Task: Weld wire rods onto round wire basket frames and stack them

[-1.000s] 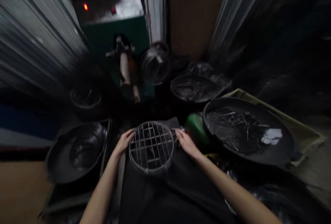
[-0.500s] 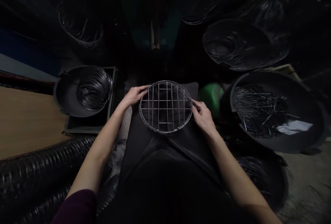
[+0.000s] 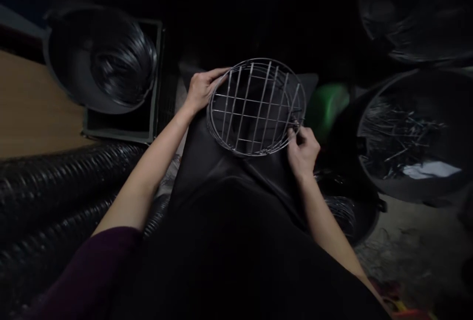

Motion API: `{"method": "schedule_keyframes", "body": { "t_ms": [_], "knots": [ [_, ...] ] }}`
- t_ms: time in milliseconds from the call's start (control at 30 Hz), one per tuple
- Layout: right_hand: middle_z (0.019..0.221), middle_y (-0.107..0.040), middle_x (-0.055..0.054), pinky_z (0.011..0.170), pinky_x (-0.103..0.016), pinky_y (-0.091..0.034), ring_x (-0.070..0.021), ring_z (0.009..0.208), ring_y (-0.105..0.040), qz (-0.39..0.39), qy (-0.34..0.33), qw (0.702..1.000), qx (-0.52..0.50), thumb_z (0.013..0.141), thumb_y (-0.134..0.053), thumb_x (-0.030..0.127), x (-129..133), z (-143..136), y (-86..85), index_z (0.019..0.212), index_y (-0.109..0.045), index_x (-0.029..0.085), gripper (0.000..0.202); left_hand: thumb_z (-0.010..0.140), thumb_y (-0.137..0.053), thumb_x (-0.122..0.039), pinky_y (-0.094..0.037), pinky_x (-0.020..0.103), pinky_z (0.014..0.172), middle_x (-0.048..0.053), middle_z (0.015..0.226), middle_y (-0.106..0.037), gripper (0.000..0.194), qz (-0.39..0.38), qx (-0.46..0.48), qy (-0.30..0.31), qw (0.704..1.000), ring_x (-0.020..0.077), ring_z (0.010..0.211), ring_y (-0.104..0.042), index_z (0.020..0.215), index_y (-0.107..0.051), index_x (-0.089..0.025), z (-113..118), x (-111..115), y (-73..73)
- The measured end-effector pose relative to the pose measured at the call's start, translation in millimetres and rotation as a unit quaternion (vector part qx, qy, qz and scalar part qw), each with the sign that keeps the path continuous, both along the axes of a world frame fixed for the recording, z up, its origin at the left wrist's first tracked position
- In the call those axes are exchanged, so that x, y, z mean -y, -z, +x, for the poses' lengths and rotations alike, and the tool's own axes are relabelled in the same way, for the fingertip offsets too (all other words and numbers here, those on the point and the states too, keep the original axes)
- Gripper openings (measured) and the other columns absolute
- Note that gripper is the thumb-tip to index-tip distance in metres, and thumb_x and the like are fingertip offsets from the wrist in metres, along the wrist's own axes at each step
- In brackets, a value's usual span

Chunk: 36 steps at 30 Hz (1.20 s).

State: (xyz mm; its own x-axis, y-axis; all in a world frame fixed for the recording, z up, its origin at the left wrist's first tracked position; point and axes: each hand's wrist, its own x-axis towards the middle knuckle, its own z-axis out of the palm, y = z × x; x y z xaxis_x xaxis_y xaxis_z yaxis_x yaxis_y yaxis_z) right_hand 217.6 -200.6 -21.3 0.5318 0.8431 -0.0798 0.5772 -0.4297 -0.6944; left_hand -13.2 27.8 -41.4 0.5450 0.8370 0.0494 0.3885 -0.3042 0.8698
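Note:
A round wire rack (image 3: 244,114) with crossing bars and doubled rims is held over the black apron on my lap (image 3: 207,157). My left hand (image 3: 202,88) grips its upper left rim, with the fingers stretched along the edge and partly behind it. At the lower right rim, my right hand (image 3: 303,150) has thumb and fingers pinched on the rack beside a small dark bunch of wire or a catch (image 3: 294,120), too dim to make out. The rack is slightly tilted.
At left, a dark basin (image 3: 70,95) with a wire coil (image 3: 123,58) rests on a crate (image 3: 153,127). Stacked ring-like wire pieces (image 3: 66,177) lie below. On the right are a green object (image 3: 328,108) and a tub (image 3: 443,184) holding short wires (image 3: 399,137) and white paper (image 3: 430,169).
The view has tipped downward. The rack has turned and tilted, sitting higher in view. My right hand has shifted from the right rim to its lower right, its fingers now curled in a pinch.

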Motion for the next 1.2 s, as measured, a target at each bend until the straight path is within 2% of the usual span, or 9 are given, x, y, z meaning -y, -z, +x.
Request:
{"method": "schedule_keyframes", "body": {
  "t_ms": [133, 267, 400, 667, 767, 867, 933, 1067, 1200],
  "knots": [
    [0.112, -0.065, -0.016, 0.099, -0.046, -0.047, -0.0276, 0.105, -0.062, -0.028, -0.035, 0.996, 0.074, 0.088, -0.046, 0.051, 28, -19, -13.4, 0.126, -0.062, 0.014, 0.055, 0.092, -0.058, -0.047, -0.051, 0.038, 0.102, -0.001, 0.116, -0.072, 0.036, -0.049, -0.013, -0.013, 0.999, 0.0276, 0.12, -0.062, 0.117, -0.07, -0.025, 3, 4, -0.5],
    [0.142, -0.05, -0.019, 0.109, -0.055, -0.036, -0.0344, 0.132, -0.047, -0.092, -0.125, 0.982, 0.105, 0.079, -0.055, 0.059, 41, -30, -15.2, 0.146, -0.039, 0.015, 0.082, 0.096, -0.053, -0.04, -0.05, 0.037, 0.103, -0.007, 0.117, -0.07, 0.03, -0.045, -0.02, -0.005, 0.999, 0.0243, 0.121, -0.061, 0.119, -0.068, -0.029, 5, 5, -2.4],
    [0.149, -0.038, -0.025, 0.111, -0.062, -0.028, -0.0402, 0.136, -0.039, -0.123, -0.079, 0.983, 0.114, 0.067, -0.065, 0.073, 36, -43, -5.8, 0.151, -0.024, 0.011, 0.112, 0.097, -0.05, -0.038, -0.048, 0.036, 0.105, -0.009, 0.114, -0.07, 0.029, -0.025, -0.025, 0.003, 0.999, 0.0216, 0.117, -0.063, 0.119, -0.068, -0.031, 7, 8, -5.3],
    [0.158, -0.018, -0.027, 0.116, -0.066, -0.014, -0.0387, 0.149, -0.013, -0.126, -0.054, 0.986, 0.094, 0.07, -0.063, 0.074, 28, -59, 9.7, 0.154, -0.013, 0.008, 0.118, 0.091, -0.062, -0.039, -0.035, 0.05, 0.111, 0.004, 0.107, -0.066, 0.027, 0.028, -0.031, -0.057, 0.997, 0.0291, 0.118, -0.055, 0.112, -0.072, -0.026, 7, 3, 0.8],
    [0.154, -0.032, -0.026, 0.116, -0.064, -0.021, -0.0382, 0.145, -0.027, -0.101, -0.052, 0.993, 0.02, 0.065, -0.07, 0.071, 31, -43, -0.3, 0.152, -0.026, 0.009, 0.115, 0.091, -0.059, -0.046, -0.038, 0.046, 0.109, 0.006, 0.114, -0.064, 0.032, 0.034, -0.006, -0.077, 0.996, 0.0269, 0.118, -0.055, 0.11, -0.073, -0.024, 0, 6, -5.7],
    [0.142, -0.053, -0.016, 0.113, -0.054, -0.035, -0.0301, 0.133, -0.048, -0.046, -0.036, 0.996, -0.06, 0.079, -0.061, 0.063, 31, -21, -20.6, 0.14, -0.05, 0.018, 0.076, 0.098, -0.042, -0.052, -0.045, 0.038, 0.102, 0.007, 0.11, -0.068, 0.047, -0.007, 0.059, -0.072, 0.996, 0.0215, 0.108, -0.062, 0.124, -0.066, -0.02, -10, 10, -18.3],
    [0.131, -0.063, -0.011, 0.111, -0.05, -0.04, -0.0257, 0.125, -0.056, -0.003, 0.01, 0.997, -0.073, 0.088, -0.051, 0.058, 25, -9, -35.2, 0.129, -0.061, 0.021, 0.056, 0.096, -0.044, -0.055, -0.048, 0.036, 0.101, 0.008, 0.111, -0.071, 0.052, -0.047, 0.081, -0.027, 0.995, 0.0216, 0.107, -0.065, 0.128, -0.062, -0.018, -15, 12, -29.9],
    [0.123, -0.068, -0.01, 0.108, -0.047, -0.045, -0.0248, 0.117, -0.061, 0.042, 0.048, 0.991, -0.122, 0.088, -0.054, 0.056, 2, -2, -45.8, 0.123, -0.066, 0.019, 0.053, 0.087, -0.063, -0.053, -0.048, 0.038, 0.105, 0.01, 0.123, -0.069, 0.052, -0.066, 0.066, 0.027, 0.995, 0.0247, 0.114, -0.065, 0.124, -0.066, -0.017, -15, 10, -51.4],
    [0.119, -0.069, -0.01, 0.1, -0.048, -0.051, -0.0245, 0.104, -0.067, 0.06, 0.078, 0.975, -0.201, 0.081, -0.067, 0.051, -8, -10, -39.7, 0.131, -0.061, 0.019, 0.06, 0.089, -0.061, -0.05, -0.047, 0.039, 0.108, 0.008, 0.124, -0.068, 0.048, -0.054, 0.033, 0.039, 0.997, 0.0247, 0.117, -0.064, 0.124, -0.067, -0.018, -10, 6, -61.2]
  ]
}}
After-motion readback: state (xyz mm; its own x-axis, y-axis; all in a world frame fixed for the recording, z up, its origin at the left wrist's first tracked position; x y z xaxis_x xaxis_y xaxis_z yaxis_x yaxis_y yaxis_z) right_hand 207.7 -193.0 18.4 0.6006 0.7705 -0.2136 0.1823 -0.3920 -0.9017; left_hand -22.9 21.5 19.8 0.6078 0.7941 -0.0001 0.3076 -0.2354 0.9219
